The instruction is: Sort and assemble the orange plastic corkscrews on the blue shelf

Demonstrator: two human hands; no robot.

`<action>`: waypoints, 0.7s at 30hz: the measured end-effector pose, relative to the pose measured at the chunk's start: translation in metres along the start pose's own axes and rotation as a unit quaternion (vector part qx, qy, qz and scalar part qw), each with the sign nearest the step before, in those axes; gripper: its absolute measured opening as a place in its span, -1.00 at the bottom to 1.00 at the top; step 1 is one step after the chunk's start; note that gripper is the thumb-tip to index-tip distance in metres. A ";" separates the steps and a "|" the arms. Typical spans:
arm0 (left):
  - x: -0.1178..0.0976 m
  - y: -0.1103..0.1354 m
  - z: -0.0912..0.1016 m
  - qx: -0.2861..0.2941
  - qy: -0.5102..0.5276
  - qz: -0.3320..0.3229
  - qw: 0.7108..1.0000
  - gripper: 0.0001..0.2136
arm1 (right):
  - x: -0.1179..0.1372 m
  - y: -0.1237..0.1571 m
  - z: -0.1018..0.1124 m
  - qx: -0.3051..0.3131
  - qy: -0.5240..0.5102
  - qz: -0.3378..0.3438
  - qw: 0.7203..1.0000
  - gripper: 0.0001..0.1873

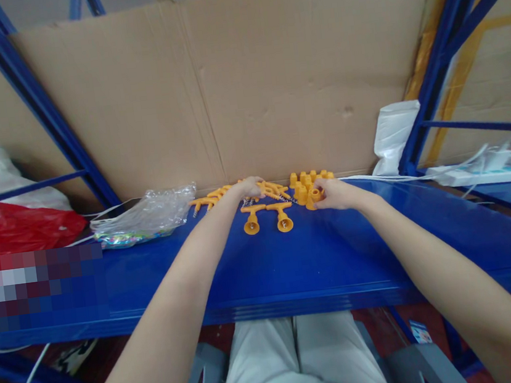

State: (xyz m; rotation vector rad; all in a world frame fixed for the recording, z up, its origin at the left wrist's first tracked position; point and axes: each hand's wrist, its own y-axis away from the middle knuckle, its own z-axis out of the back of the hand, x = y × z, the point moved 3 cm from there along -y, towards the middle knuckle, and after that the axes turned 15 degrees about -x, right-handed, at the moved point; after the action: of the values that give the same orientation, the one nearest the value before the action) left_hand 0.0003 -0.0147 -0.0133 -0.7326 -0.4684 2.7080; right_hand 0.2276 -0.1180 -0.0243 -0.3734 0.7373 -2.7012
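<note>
On the blue shelf [292, 261], my left hand [248, 187] rests closed on a pile of orange T-shaped plastic pieces [218, 195] near the cardboard back wall. Two assembled orange T-pieces with cone ends [267, 217] lie just in front of it. My right hand [337, 192] pinches a small orange cone cap [314, 196] at the edge of a cluster of several orange caps [305, 182]. What the left fingers grip is hidden under the hand.
A crumpled clear plastic bag [147, 216] lies to the left. A red bag [8, 229] and white bags sit further left. A white pouch [392, 134] leans at the right post, with a power strip and cables [486, 174]. Cardboard [233, 88] backs the shelf.
</note>
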 end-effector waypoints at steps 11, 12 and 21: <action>0.018 0.033 0.017 -0.072 0.118 0.088 0.986 -0.88 | 0.001 -0.001 -0.004 0.008 -0.020 0.000 1.000 -0.78; 0.017 0.036 0.018 -0.082 0.116 0.091 0.986 -0.88 | 0.001 -0.001 -0.004 0.008 -0.022 0.000 1.000 -0.78; 0.014 0.055 0.023 -0.079 0.157 0.158 0.972 -0.83 | 0.006 0.000 -0.001 0.005 -0.008 -0.002 1.000 -0.76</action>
State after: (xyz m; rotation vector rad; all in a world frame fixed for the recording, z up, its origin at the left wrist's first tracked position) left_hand -0.0346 -0.0647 -0.0217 -1.3593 -0.5297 2.7804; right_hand 0.2221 -0.1194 -0.0247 -0.3923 0.7184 -2.7015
